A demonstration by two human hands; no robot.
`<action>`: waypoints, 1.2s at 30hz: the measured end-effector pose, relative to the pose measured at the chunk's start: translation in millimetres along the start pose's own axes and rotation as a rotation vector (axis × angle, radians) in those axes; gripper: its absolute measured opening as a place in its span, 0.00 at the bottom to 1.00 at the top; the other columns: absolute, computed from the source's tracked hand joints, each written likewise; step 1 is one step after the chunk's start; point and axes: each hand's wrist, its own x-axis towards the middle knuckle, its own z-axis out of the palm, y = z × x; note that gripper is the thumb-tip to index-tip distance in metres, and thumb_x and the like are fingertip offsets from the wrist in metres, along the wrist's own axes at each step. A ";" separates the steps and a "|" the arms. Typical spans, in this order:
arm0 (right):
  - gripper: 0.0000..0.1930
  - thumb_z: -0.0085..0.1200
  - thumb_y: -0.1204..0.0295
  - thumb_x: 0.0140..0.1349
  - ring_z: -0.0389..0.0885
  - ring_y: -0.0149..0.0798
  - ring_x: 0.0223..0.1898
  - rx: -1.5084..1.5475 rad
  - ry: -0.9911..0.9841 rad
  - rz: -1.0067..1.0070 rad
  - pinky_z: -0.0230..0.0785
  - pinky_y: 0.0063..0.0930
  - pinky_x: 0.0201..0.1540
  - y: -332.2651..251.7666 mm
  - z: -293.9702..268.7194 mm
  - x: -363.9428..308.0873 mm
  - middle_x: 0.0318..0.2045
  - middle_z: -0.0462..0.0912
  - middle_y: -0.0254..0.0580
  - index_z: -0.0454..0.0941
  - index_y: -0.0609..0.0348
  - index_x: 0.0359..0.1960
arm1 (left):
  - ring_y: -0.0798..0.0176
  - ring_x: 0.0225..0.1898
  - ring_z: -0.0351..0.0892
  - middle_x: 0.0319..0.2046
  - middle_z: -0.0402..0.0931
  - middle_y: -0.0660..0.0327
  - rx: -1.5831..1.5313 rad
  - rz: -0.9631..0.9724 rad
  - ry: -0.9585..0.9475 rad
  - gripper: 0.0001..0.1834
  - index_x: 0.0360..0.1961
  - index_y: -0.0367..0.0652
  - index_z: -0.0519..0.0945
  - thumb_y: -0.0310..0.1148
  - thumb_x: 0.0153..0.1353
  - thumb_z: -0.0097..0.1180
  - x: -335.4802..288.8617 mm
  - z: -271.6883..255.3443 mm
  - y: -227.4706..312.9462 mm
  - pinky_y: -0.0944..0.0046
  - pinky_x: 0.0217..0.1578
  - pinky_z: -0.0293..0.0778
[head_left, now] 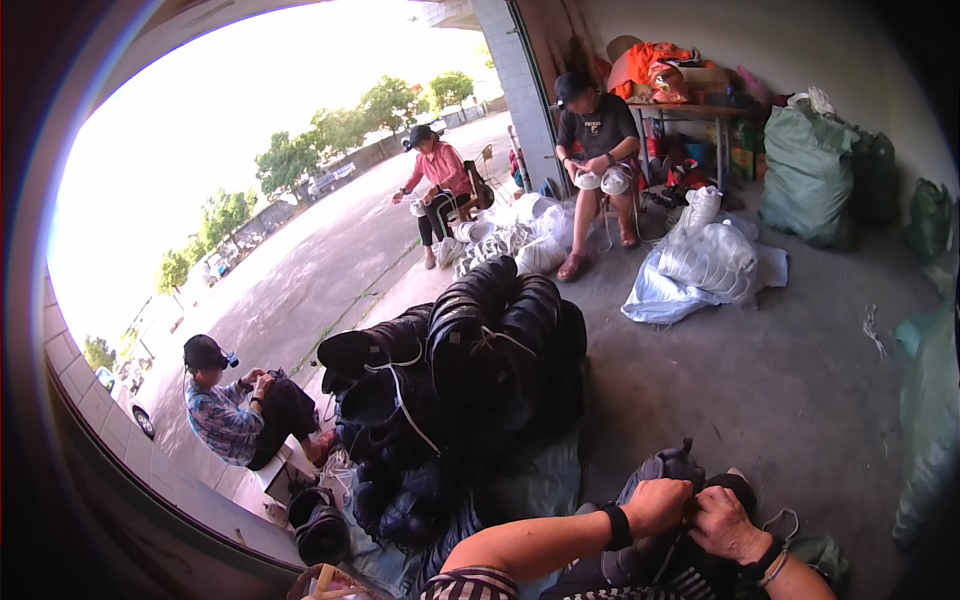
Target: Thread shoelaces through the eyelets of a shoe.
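Observation:
At the lower right, my left hand (657, 506) is closed with its fingers bent in, close beside my right hand (728, 524), which is also closed in a pinch. Both are over a dark grey shoe upper (668, 466) resting at my lap. What the fingertips pinch is hidden between the hands. A second black, rounded piece (738, 486) shows just beyond my right hand. Beside my right wrist curls a thin pale cord (785, 520). Each of my wrists wears a dark band.
Ahead left stands a large pile of nested black shoe uppers (470, 350), tied with white cord, on a sheet (555, 470). Three people sit working: a plaid sleeve (220, 420), a pink top (445, 172), a dark shirt (600, 125). White bundles (710, 260) and green sacks (808, 175) lie farther right.

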 end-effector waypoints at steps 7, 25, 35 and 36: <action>0.10 0.60 0.71 0.43 0.72 0.40 0.41 -0.003 0.073 -0.026 0.62 0.35 0.45 -1.4 3.8 0.7 0.31 0.76 0.36 0.80 0.53 0.31 | 0.47 0.35 0.80 0.26 0.80 0.52 0.055 0.025 -0.138 0.09 0.27 0.43 0.82 0.37 0.51 0.57 2.5 -0.5 0.3 0.52 0.34 0.74; 0.12 0.64 0.70 0.38 0.74 0.43 0.40 -0.035 0.028 -0.086 0.62 0.38 0.46 2.0 6.8 -4.6 0.30 0.76 0.38 0.77 0.55 0.26 | 0.52 0.33 0.82 0.26 0.81 0.52 0.232 0.019 -0.104 0.06 0.24 0.41 0.83 0.30 0.48 0.56 2.3 16.8 11.5 0.55 0.33 0.76; 0.08 0.60 0.71 0.42 0.73 0.43 0.39 -0.041 0.089 -0.063 0.63 0.38 0.44 4.2 11.6 -8.3 0.29 0.76 0.39 0.77 0.58 0.25 | 0.52 0.31 0.83 0.25 0.81 0.53 0.347 0.293 -0.192 0.06 0.22 0.41 0.82 0.29 0.48 0.55 7.6 23.3 7.5 0.56 0.29 0.75; 0.09 0.60 0.71 0.42 0.73 0.43 0.40 -0.026 0.112 -0.059 0.63 0.38 0.45 4.4 10.2 -8.7 0.30 0.76 0.39 0.77 0.59 0.25 | 0.52 0.31 0.83 0.25 0.81 0.53 0.371 0.290 -0.209 0.06 0.22 0.41 0.82 0.29 0.48 0.55 6.0 24.3 7.1 0.56 0.29 0.75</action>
